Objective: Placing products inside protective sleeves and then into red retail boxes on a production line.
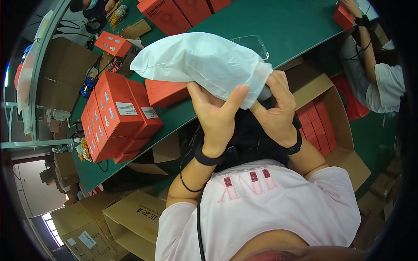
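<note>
A soft white bag (191, 58) is held up over the front edge of the green table. My left hand (214, 115) grips its underside, thumb pressed against the near face and fingers hidden beneath. At the bag's right end, my right hand (277, 108) holds the gathered mouth between thumb and fingers. Something greyish shows at that mouth, too covered to make out. Just behind and below the bag lies a red box (165, 93) on the table. A clear plastic tray (257, 45) is partly hidden behind the bag.
Stacked red boxes (111, 117) stand at left on the green table (291, 28); more red boxes (174, 15) stand at the far edge. An open carton (346, 126) with small red boxes is at my right. Co-workers sit at far left and far right; cartons (135, 213) lie lower left.
</note>
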{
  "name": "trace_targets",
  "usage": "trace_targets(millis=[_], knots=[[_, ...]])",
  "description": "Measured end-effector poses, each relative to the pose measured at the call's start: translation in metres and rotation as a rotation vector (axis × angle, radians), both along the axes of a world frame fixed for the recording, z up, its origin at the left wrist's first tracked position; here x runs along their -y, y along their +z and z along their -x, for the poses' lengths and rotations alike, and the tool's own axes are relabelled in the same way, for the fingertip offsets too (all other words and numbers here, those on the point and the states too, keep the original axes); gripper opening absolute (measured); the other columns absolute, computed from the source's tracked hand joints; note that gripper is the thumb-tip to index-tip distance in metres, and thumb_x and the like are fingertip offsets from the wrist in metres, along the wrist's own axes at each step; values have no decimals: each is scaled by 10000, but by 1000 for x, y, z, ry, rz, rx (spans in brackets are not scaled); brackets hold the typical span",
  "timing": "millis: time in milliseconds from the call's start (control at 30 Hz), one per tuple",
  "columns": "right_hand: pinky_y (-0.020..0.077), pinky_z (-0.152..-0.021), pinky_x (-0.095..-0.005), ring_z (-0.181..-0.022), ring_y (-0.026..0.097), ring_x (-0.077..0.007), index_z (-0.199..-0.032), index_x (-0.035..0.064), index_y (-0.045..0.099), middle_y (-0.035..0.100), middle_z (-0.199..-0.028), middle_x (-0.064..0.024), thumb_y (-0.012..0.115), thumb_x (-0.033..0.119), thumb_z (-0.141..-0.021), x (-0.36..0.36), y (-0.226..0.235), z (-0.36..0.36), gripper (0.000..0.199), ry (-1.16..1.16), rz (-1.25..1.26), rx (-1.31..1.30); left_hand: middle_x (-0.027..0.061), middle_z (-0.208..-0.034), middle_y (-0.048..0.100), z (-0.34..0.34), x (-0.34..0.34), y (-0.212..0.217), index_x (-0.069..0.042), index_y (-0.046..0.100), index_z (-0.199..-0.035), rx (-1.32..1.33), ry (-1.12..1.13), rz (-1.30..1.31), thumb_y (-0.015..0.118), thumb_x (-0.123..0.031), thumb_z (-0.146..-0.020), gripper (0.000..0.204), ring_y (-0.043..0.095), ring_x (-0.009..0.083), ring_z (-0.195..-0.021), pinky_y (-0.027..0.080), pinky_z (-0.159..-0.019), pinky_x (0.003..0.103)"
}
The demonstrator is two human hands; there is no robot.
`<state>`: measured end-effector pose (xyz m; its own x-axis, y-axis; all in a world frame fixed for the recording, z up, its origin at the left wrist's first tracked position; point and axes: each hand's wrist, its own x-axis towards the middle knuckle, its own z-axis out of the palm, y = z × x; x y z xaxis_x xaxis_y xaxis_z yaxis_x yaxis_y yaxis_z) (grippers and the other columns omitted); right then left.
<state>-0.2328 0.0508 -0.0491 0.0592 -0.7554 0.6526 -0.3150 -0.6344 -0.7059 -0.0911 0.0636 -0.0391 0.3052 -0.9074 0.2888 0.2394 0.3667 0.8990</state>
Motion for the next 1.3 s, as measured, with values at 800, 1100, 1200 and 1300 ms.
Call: trace_targets(millis=[800, 1100, 1200, 1300], knots=[[523, -931, -324, -1084, 675, -191, -1274, -45, 644, 718, -1188, -106, 823, -1, -805, 18, -45, -14, 504, 65, 55, 170, 131, -1276, 597, 25, 13, 15, 16, 421, -1387, -102, -58, -55, 799, -35, -864, 648, 592, 198, -1161, 467, -1037, 357], [528, -938, -338, -1093, 647, -175, -1423, -32, 506, 621, -1339, -112, 760, 108, -906, 3, -22, -9, 592, 318, -188, 450, 21, -1210, 657, 15, 16, 27, -64, 605, -1279, -490, -319, -236, 675, -266, -1008, 345, 614, 155, -1115, 473, -991, 336], [562, -881, -395, -980, 660, -248, -1582, -8, 243, 462, -1511, -216, 503, 291, -1055, 1, 6, 15, 660, 387, -297, 833, 60, -1276, 653, -6, 28, 38, -66, 590, -1313, -636, -212, -279, 590, -336, -1052, 375, 637, 214, -1140, 516, -998, 420], [533, -964, -425, -1080, 635, -280, -1588, 1, 241, 340, -1597, -268, 647, 378, -970, 6, 12, 42, 830, -85, -80, 499, 67, -1288, 654, -29, 34, 48, -49, 578, -1313, -499, -151, -126, 609, -292, -1046, 362, 629, 225, -1188, 507, -1044, 440]])
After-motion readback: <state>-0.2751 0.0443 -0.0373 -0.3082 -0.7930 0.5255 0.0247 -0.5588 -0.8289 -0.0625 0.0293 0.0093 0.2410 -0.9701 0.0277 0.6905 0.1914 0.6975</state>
